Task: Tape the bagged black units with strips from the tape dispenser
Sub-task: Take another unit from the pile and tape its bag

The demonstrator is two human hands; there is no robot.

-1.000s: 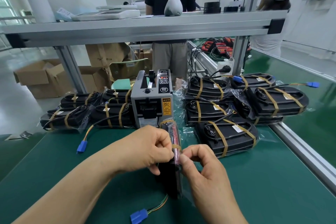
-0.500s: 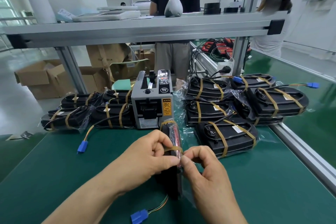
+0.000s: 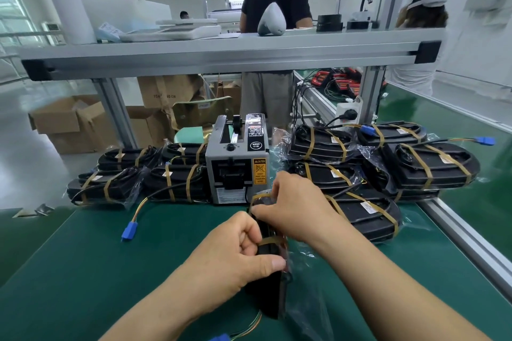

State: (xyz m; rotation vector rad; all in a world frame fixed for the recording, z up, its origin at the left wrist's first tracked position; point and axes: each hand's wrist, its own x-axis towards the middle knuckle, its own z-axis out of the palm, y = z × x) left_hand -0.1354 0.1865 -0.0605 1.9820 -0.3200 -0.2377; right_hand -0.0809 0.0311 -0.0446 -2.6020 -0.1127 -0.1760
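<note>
A bagged black unit point(image 3: 270, 293) stands on edge on the green mat in front of me, with two tan tape bands across it. My left hand point(image 3: 238, 255) grips its middle, thumb pressed on the near face beside the lower band. My right hand point(image 3: 299, 207) curls over the far end and holds it at the upper band. The grey tape dispenser point(image 3: 238, 163) sits just behind, its slot facing me.
Taped bagged units lie stacked left point(image 3: 144, 174) and right point(image 3: 424, 166) of the dispenser. A blue connector point(image 3: 129, 230) on wires rests on the mat. An aluminium rail point(image 3: 468, 241) borders the right side. A frame shelf crosses overhead; a person stands behind it.
My right hand has moved from the middle tape band up to the far end of the unit. My left hand has slid down and now grips the unit's middle.
</note>
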